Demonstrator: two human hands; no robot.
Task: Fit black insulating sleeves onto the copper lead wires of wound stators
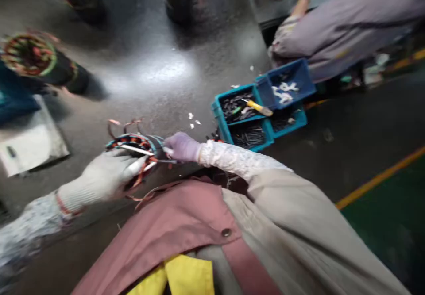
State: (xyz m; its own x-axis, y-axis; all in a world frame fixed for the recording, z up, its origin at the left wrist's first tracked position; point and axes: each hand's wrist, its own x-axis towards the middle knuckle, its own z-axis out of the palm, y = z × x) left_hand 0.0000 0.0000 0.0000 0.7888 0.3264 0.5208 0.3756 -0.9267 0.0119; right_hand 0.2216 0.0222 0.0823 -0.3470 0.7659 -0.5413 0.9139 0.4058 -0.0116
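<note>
I see my left hand point(102, 178) in a white glove wrapped around a round motor part point(136, 147) with copper wire wound inside it. The fingers are closed on its near side, and a thin white strip point(136, 150) lies across the top, just past my fingertips. My right hand point(182, 147) wears a pale purple glove and touches the far right edge of the same part. Its fingers look pressed together, maybe pinching the strip's end (the picture is too blurry there to be sure). Loose wire ends point(124, 124) curl up just behind the part.

Past my right hand sit a teal tray point(221, 118) full of small dark pieces and a blue bin point(299, 76) with white scraps. A yellow-handled tool point(260, 108) lies across them. Little white bits point(194, 120) are scattered on the dark floor point(149, 74) between the tray and the part. Another wound motor part point(29, 56) rests well off beyond my left hand. A person in a grey sleeve point(348, 21) works far behind the trays. Nothing sits between my two hands but the part itself.
</note>
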